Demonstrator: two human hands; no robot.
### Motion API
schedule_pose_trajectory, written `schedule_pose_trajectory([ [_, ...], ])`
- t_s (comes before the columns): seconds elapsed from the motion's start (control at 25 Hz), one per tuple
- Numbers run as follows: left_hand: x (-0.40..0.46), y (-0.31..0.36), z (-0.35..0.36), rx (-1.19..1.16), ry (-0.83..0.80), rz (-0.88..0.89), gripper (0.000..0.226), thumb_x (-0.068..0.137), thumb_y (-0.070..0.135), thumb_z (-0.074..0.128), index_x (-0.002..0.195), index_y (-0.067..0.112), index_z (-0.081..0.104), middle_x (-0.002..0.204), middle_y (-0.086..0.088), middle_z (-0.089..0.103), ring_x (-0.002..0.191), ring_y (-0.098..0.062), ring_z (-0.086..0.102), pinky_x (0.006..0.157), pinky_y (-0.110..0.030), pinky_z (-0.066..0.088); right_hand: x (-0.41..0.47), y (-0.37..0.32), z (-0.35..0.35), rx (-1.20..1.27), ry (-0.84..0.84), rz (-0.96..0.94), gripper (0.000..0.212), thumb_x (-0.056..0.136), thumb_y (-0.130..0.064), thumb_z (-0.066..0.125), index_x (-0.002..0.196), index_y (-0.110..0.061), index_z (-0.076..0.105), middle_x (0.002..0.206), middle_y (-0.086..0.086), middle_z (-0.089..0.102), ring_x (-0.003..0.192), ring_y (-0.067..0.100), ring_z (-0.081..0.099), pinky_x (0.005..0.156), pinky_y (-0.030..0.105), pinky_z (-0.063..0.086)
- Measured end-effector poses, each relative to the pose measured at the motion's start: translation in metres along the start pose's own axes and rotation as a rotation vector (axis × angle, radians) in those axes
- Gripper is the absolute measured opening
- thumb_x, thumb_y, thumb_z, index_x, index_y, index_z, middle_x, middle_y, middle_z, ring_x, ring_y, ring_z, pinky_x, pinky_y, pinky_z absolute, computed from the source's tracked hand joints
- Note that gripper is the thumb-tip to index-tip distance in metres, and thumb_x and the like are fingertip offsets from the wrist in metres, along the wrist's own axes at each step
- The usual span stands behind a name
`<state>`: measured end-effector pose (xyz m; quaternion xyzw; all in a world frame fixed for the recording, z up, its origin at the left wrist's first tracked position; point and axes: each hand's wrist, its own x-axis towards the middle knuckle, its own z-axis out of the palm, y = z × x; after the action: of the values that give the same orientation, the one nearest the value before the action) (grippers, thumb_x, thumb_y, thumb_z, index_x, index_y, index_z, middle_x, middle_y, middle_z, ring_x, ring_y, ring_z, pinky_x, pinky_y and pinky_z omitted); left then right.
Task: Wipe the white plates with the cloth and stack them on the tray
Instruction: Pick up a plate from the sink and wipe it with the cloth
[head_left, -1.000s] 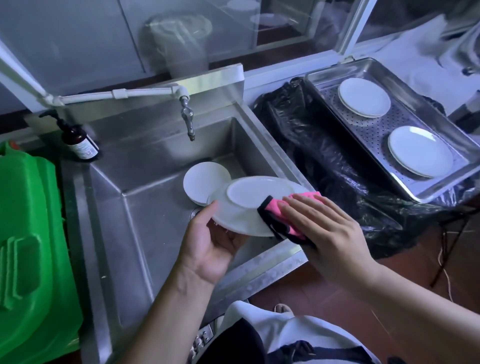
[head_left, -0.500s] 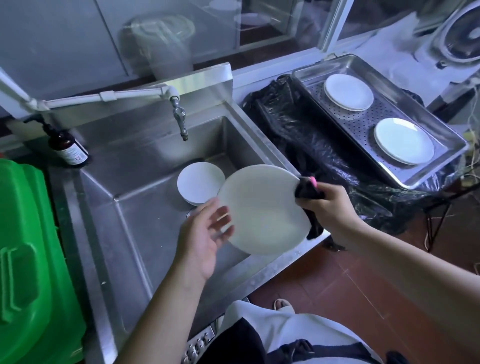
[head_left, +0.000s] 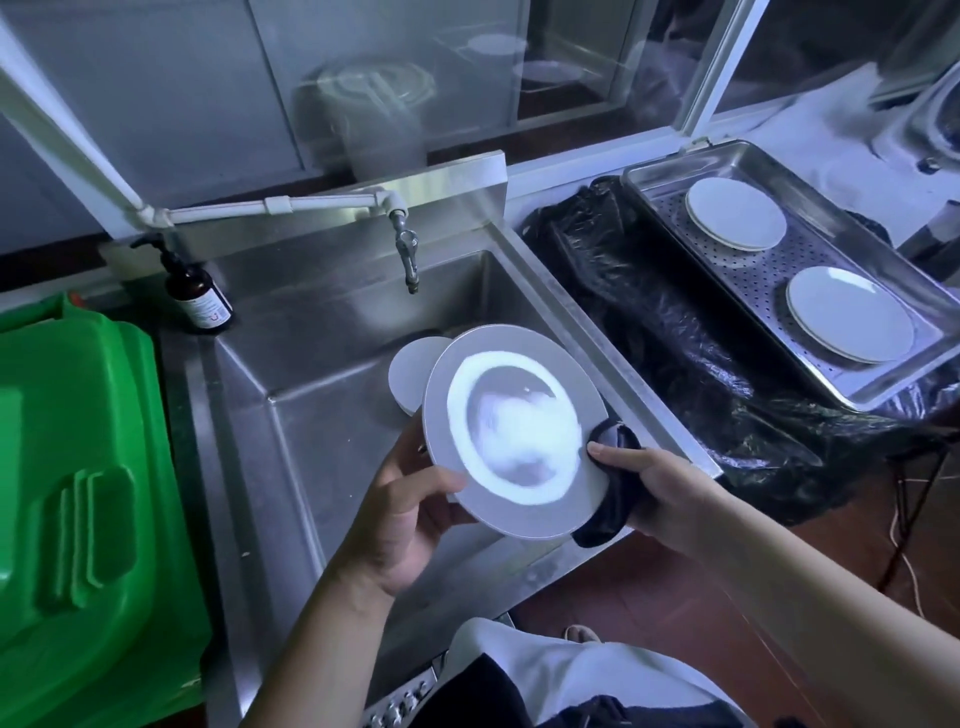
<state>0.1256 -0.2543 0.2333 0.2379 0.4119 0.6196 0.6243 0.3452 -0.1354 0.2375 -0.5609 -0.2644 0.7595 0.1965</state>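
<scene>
Left hand (head_left: 400, 512) and right hand (head_left: 657, 486), both gripping, forearms extended.

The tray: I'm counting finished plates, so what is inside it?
Inside the tray lie two white plates, apart on its perforated floor. Whether either hides another plate beneath cannot be seen.

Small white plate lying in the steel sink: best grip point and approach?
Pinch the far-left rim of the small white plate, coming from above left. Its right side is hidden behind the large white plate held by both hands, and it seems to lie flat, so only that edge is exposed.
</scene>
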Motion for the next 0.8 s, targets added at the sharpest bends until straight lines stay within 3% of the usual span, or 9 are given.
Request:
schedule_pose_trajectory([
  [0.12, -0.008, -0.005, -0.002, -0.006, 0.047, 0.035, 0.077, 0.06, 0.005, 0.064, 0.133, 0.032, 0.063, 0.12, -0.005, 0.069, 0.105, -0.024, 0.066, 0.074, -0.046, 0.059, -0.003, -0.004, 0.009, -0.284, 0.296, -0.242, 0.007, 0.09, -0.001, 0.065, 0.094, -0.005, 0.069, 0.085, 0.01, 0.071, 0.071, 0.025, 0.065, 0.058, 0.026, 0.05],
  [0.24, -0.013, -0.004, -0.004, 0.011, 0.07, 0.059, 0.077, 0.067, -0.003, 0.053, 0.135, 0.033, 0.061, 0.119, -0.005, 0.069, 0.104, -0.025, 0.064, 0.07, -0.043, 0.059, -0.005, -0.005, 0.019, -0.6, 0.445, -0.685, 0.022, 0.093, -0.005, 0.056, 0.072, -0.011, 0.06, 0.081, 0.007, 0.048, 0.06, 0.022, 0.044, 0.047, 0.02, 0.035],
  [0.28, -0.016, -0.002, -0.004, 0.025, 0.063, 0.078, 0.08, 0.068, -0.004, 0.051, 0.138, 0.033, 0.058, 0.121, -0.005, 0.068, 0.106, -0.026, 0.063, 0.073, -0.044, 0.057, -0.006, -0.002, 0.025, -0.692, 0.432, -0.76, 0.022, 0.092, -0.007, 0.057, 0.078, -0.02, 0.066, 0.084, 0.006, 0.049, 0.063, 0.021, 0.047, 0.048, 0.023, 0.037],
  [0.36, -0.021, 0.0, 0.0, 0.059, 0.036, 0.113, 0.085, 0.068, -0.005, 0.05, 0.143, 0.035, 0.053, 0.124, -0.006, 0.066, 0.107, -0.026, 0.062, 0.074, -0.045, 0.056, -0.006, 0.011, 0.036, -0.764, 0.435, -0.758, 0.031, 0.089, -0.01, 0.065, 0.106, -0.035, 0.074, 0.091, -0.003, 0.063, 0.079, 0.019, 0.059, 0.06, 0.032, 0.048],
  [0.44, -0.027, 0.003, 0.004, 0.098, 0.011, 0.115, 0.09, 0.066, -0.006, 0.05, 0.144, 0.038, 0.052, 0.124, -0.007, 0.066, 0.103, -0.022, 0.063, 0.063, -0.037, 0.056, -0.001, 0.024, 0.046, -0.608, 0.46, -0.687, 0.029, 0.086, -0.022, 0.073, 0.109, -0.04, 0.075, 0.083, -0.005, 0.068, 0.075, 0.018, 0.061, 0.067, 0.036, 0.051],
  [0.52, -0.033, 0.002, 0.007, 0.121, -0.02, 0.088, 0.092, 0.065, -0.007, 0.051, 0.144, 0.04, 0.052, 0.124, -0.009, 0.066, 0.099, -0.02, 0.061, 0.061, -0.031, 0.054, 0.003, 0.022, 0.06, -0.447, 0.435, -0.673, 0.011, 0.083, -0.034, 0.074, 0.091, -0.041, 0.077, 0.066, -0.004, 0.057, 0.061, 0.018, 0.052, 0.061, 0.037, 0.043],
  [0.6, -0.037, 0.001, 0.009, 0.125, -0.038, 0.059, 0.092, 0.067, -0.006, 0.051, 0.146, 0.04, 0.049, 0.127, -0.012, 0.065, 0.102, -0.022, 0.061, 0.065, -0.035, 0.055, 0.002, 0.011, 0.078, -0.374, 0.377, -0.714, 0.003, 0.084, -0.033, 0.074, 0.083, -0.035, 0.076, 0.06, -0.011, 0.049, 0.056, 0.012, 0.046, 0.061, 0.031, 0.038],
  [0.72, -0.041, 0.003, 0.011, 0.095, -0.037, 0.06, 0.088, 0.069, -0.007, 0.05, 0.143, 0.041, 0.053, 0.125, -0.01, 0.068, 0.104, -0.022, 0.064, 0.069, -0.04, 0.057, -0.018, -0.001, 0.113, -0.407, 0.095, -0.786, 0.012, 0.088, -0.01, 0.072, 0.087, -0.02, 0.078, 0.061, -0.013, 0.054, 0.052, 0.011, 0.047, 0.05, 0.023, 0.039],
  [0.8, -0.042, 0.007, 0.008, 0.081, -0.026, 0.085, 0.088, 0.07, -0.01, 0.047, 0.139, 0.043, 0.056, 0.12, -0.01, 0.068, 0.1, -0.022, 0.064, 0.07, -0.041, 0.058, -0.034, 0.005, 0.13, -0.55, -0.125, -0.838, 0.007, 0.086, -0.008, 0.072, 0.084, -0.013, 0.076, 0.077, 0.003, 0.062, 0.06, 0.025, 0.059, 0.052, 0.034, 0.049],
])
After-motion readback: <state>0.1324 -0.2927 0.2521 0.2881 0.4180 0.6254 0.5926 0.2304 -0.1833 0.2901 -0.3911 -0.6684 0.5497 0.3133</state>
